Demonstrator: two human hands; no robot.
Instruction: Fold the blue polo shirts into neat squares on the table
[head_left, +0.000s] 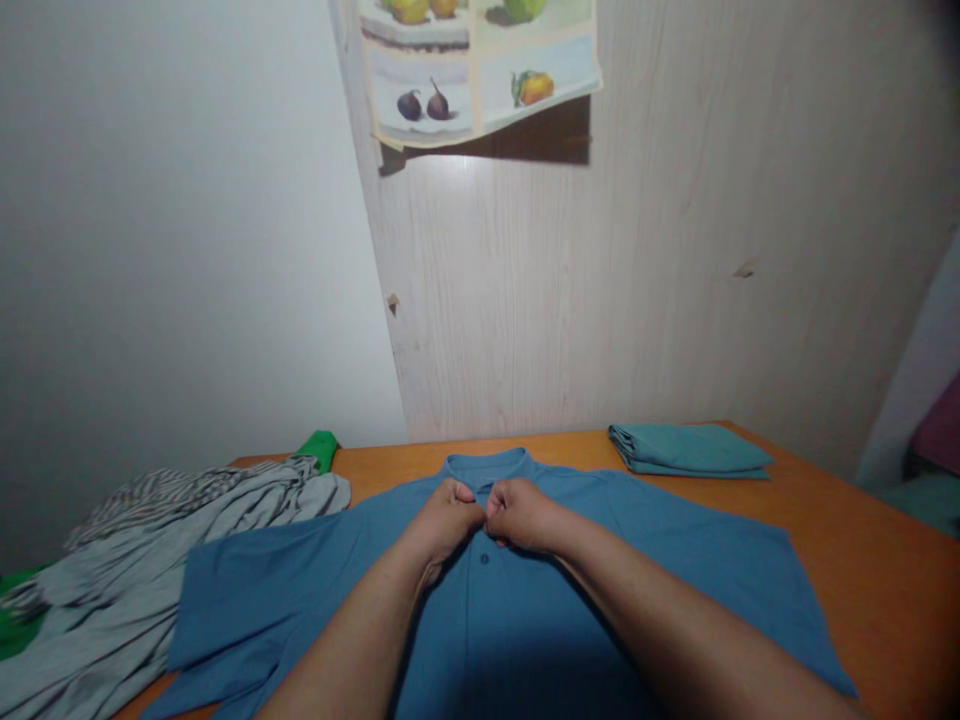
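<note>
Grip: the left hand [447, 522] and the right hand [523, 515] are positioned side by side, fingers curled and clamped on the front placket [478, 600] of the blue shirt [525, 620], just below the collar [487, 466] and above one visible button [484, 559]. The shirt lies front up, sleeves spread, on the orange-brown table [885, 590]. Adjacent items: heaped grey and striped clothing [202, 525] at left; folded teal cloth [690, 450] at far right.

Free air over blue shirt [712, 545] sleeves, clothes heap [161, 540] left, folded cloth [686, 450] back right, wall [525, 300] behind
</note>
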